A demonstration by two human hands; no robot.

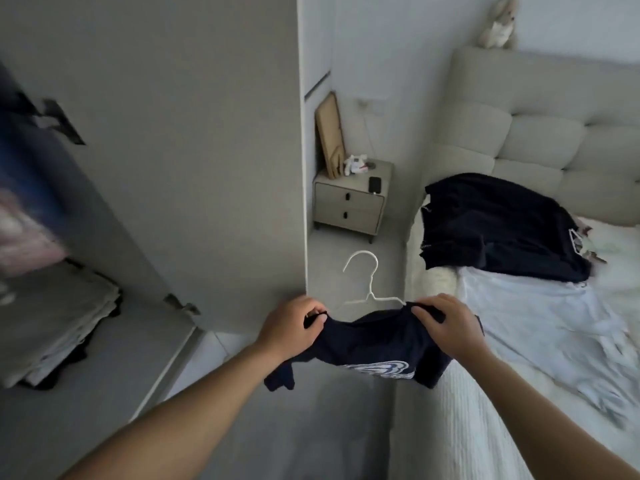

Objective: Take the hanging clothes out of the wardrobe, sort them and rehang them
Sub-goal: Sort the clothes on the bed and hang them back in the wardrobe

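Forearms: two bare arms reach forward from the bottom edge, one from each side, converging on the garment.
Left hand: fingers curled, pinching one shoulder of the navy T-shirt between thumb and fingertips.
Right hand: fingers curled over the other shoulder of the shirt, gripping the cloth.
Navy T-shirt: soft dark knit, stretched between both hands in front of the wardrobe edge, its body sagging in folds; a pale blue and white curved print shows on the lower part.
Hanger: thin white wire, rounded hook upward, its shoulders running down into the shirt's neck opening.
Wardrobe door: flat, smooth, matte grey panel, standing open, with small metal hinges on its inner face.
Wardrobe interior: on the left, a stack of folded pale and dark fabrics lies on a grey shelf; blurred blue and pink garments hang above.
Bed: ribbed white cover, padded beige tufted headboard.
Dark clothes pile: crumpled navy heap lying on the bed near the headboard, resting partly on a rumpled pale blue sheet-like garment.
Nightstand: boxy beige unit with two drawers and dark pulls, holding a black phone and a leaning wooden frame.
Plush toy: fluffy and cream-coloured, sitting on top of the headboard.
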